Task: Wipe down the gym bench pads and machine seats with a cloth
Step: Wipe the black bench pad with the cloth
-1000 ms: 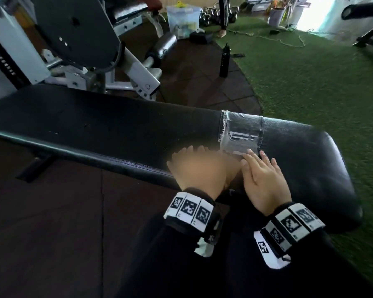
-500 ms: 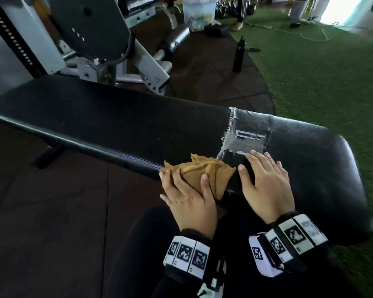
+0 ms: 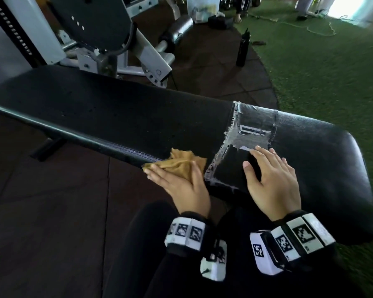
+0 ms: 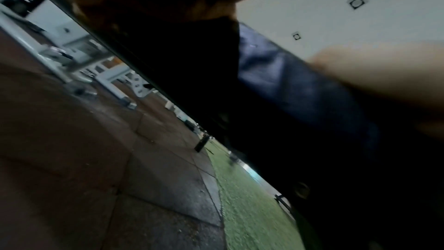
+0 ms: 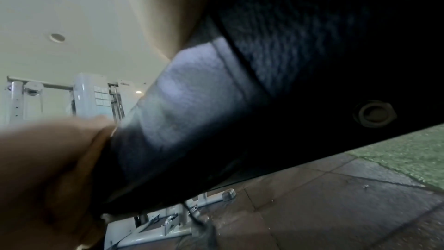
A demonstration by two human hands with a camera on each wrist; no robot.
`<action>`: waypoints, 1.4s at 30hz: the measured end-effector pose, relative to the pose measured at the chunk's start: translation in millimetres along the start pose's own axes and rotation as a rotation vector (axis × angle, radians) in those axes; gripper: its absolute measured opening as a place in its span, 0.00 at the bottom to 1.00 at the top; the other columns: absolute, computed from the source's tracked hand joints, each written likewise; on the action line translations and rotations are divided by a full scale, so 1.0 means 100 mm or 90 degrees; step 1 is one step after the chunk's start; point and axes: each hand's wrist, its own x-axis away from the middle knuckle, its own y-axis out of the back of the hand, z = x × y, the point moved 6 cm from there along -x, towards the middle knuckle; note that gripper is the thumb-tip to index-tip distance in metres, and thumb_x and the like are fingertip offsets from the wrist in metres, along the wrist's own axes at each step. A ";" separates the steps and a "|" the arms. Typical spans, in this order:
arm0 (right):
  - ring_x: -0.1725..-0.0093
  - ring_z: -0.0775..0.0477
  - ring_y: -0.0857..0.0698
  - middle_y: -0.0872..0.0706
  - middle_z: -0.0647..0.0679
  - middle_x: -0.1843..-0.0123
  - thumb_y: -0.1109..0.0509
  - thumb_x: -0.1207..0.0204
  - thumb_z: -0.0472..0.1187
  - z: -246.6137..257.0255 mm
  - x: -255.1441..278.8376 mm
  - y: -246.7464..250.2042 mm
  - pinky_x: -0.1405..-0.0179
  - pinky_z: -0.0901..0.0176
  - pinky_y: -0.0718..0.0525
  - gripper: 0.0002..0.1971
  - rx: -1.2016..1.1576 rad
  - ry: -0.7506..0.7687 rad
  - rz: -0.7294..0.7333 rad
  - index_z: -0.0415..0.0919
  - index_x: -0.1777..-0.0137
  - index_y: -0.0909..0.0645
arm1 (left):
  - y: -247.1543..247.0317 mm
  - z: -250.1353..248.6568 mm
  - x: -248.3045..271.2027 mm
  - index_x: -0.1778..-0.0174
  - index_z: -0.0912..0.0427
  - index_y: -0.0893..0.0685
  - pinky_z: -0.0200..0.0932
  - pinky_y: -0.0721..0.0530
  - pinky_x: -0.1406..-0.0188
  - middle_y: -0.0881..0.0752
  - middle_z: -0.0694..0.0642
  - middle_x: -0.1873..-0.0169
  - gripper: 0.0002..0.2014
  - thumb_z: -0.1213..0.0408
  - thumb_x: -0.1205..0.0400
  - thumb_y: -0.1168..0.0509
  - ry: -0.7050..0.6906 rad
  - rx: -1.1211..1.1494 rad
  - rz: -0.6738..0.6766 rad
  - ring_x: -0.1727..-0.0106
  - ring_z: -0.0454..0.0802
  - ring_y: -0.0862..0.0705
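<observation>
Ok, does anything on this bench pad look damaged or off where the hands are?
Yes. The bench pad has a worn, taped-over patch with frayed whitish edges, just ahead of the right hand. The left hand presses the tan cloth on the near edge beside it.

Black bottle (image 3: pixel 243 49) stands beside green turf (image 3: pixel 323 67).

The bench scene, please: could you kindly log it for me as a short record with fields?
setting: gym floor, brown tiles beside green turf
bench: long black pad, worn taped patch near its wide end
cloth: tan, crumpled, on the pad's near edge left of the patch
left hand: fingers laid over the cloth, pressing it to the pad
right hand: flat on the pad, fingers spread, at the patch's near corner
behind bench: white machine frame; black bottle standing on the tiles
</observation>
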 end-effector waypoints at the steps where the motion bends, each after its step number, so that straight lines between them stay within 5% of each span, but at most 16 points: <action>1: 0.22 0.46 0.32 0.24 0.50 0.26 0.39 0.20 0.50 0.01 0.00 0.00 0.22 0.48 0.42 0.20 0.003 -0.001 0.001 0.45 0.30 0.23 | 0.06 0.02 -0.11 0.18 0.66 0.62 0.58 0.56 0.18 0.66 0.61 0.18 0.46 0.55 0.18 0.36 0.012 0.014 -0.024 0.17 0.57 0.65; 4: 0.23 0.46 0.31 0.23 0.51 0.27 0.40 0.20 0.52 0.04 -0.02 0.01 0.22 0.46 0.41 0.20 0.008 -0.009 0.005 0.45 0.31 0.23 | 0.17 0.03 -0.35 0.18 0.66 0.62 0.58 0.58 0.18 0.65 0.62 0.18 0.44 0.55 0.16 0.38 0.020 0.027 -0.060 0.17 0.57 0.65; 9: 0.21 0.46 0.36 0.27 0.51 0.25 0.41 0.20 0.53 0.10 -0.04 -0.02 0.21 0.45 0.46 0.21 0.040 -0.044 0.048 0.45 0.30 0.26 | 0.03 0.01 -0.10 0.18 0.61 0.65 0.54 0.63 0.20 0.70 0.56 0.19 0.56 0.43 0.24 0.31 -0.019 0.015 0.000 0.18 0.52 0.70; 12: 0.19 0.43 0.41 0.32 0.47 0.22 0.41 0.20 0.50 0.22 -0.06 -0.05 0.19 0.42 0.52 0.22 0.032 -0.078 0.057 0.41 0.28 0.29 | 0.04 0.00 -0.14 0.17 0.62 0.64 0.56 0.61 0.20 0.70 0.57 0.19 0.51 0.48 0.21 0.33 -0.026 0.001 -0.004 0.18 0.54 0.69; 17: 0.17 0.47 0.49 0.38 0.47 0.19 0.46 0.17 0.52 0.64 -0.20 -0.25 0.20 0.43 0.61 0.23 0.034 0.007 0.101 0.42 0.26 0.33 | 0.41 0.00 -0.78 0.18 0.68 0.59 0.53 0.60 0.20 0.64 0.64 0.18 0.45 0.54 0.17 0.36 -0.003 -0.060 -0.074 0.17 0.61 0.64; 23: 0.18 0.42 0.45 0.37 0.44 0.19 0.53 0.17 0.54 0.65 -0.21 -0.41 0.20 0.39 0.52 0.26 0.090 0.008 0.114 0.42 0.23 0.36 | 0.80 -0.05 -1.49 0.17 0.66 0.49 0.64 0.54 0.20 0.55 0.63 0.17 0.39 0.48 0.16 0.41 -0.062 -0.344 -0.075 0.17 0.62 0.60; 28: 0.20 0.36 0.38 0.31 0.38 0.22 0.51 0.18 0.53 0.69 -0.19 -0.42 0.23 0.32 0.46 0.25 0.109 0.021 0.087 0.42 0.26 0.31 | 0.72 -0.22 -1.87 0.19 0.63 0.41 0.72 0.59 0.23 0.44 0.57 0.17 0.34 0.42 0.15 0.55 -0.099 -0.662 0.042 0.16 0.56 0.56; 31: 0.21 0.34 0.36 0.30 0.37 0.23 0.50 0.18 0.52 0.69 -0.18 -0.41 0.24 0.31 0.45 0.25 0.104 0.026 0.078 0.42 0.26 0.29 | 0.37 -0.41 -1.80 0.21 0.61 0.35 0.69 0.56 0.22 0.38 0.56 0.19 0.32 0.44 0.15 0.58 -0.221 -0.768 0.141 0.17 0.55 0.50; 36: 0.21 0.37 0.36 0.29 0.39 0.23 0.47 0.18 0.52 0.66 -0.19 -0.40 0.23 0.34 0.46 0.24 0.084 0.025 0.062 0.43 0.27 0.29 | -0.18 -0.54 -1.25 0.20 0.56 0.35 0.59 0.58 0.19 0.37 0.50 0.19 0.29 0.45 0.15 0.52 -0.440 -0.726 0.314 0.17 0.49 0.47; 42: 0.20 0.39 0.37 0.30 0.42 0.23 0.47 0.18 0.53 0.62 -0.19 -0.40 0.21 0.37 0.47 0.23 0.069 0.021 0.057 0.45 0.27 0.29 | 0.33 -0.41 -0.88 0.24 0.56 0.26 0.53 0.47 0.19 0.27 0.49 0.24 0.31 0.43 0.18 0.55 -0.624 -0.603 0.361 0.20 0.49 0.35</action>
